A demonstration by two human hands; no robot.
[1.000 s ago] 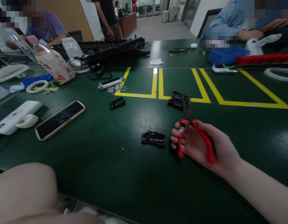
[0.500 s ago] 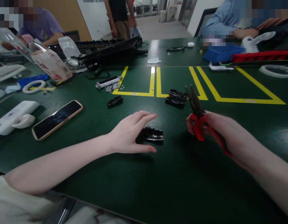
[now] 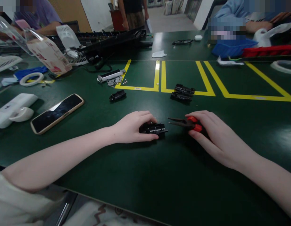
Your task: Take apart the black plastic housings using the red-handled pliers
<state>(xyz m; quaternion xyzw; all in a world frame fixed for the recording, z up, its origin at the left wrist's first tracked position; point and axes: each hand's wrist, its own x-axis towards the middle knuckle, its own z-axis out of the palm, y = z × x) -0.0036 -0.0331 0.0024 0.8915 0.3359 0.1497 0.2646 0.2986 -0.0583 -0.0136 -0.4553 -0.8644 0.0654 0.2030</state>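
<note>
My left hand is closed around the sides of a black plastic part that lies on the green table. Fingers and thumb cover the part's left end. In my right hand is a pair of red-handled needle-nose pliers, held with the jaws slightly parted. Their tips point left, a short gap from the part's right end. Most of the handles are hidden in my palm. Two similar black parts lie beyond, across a yellow tape line, and a smaller black piece rests to their left.
A phone and a white device lie at the left. Farther back are metal pieces, a large black assembly, a drink carton and a blue tray. Other people are across the table.
My left hand has closed onto the black part. My right hand has turned the pliers from pointing away to pointing left, bringing the tips near the part. The view has shifted slightly.
</note>
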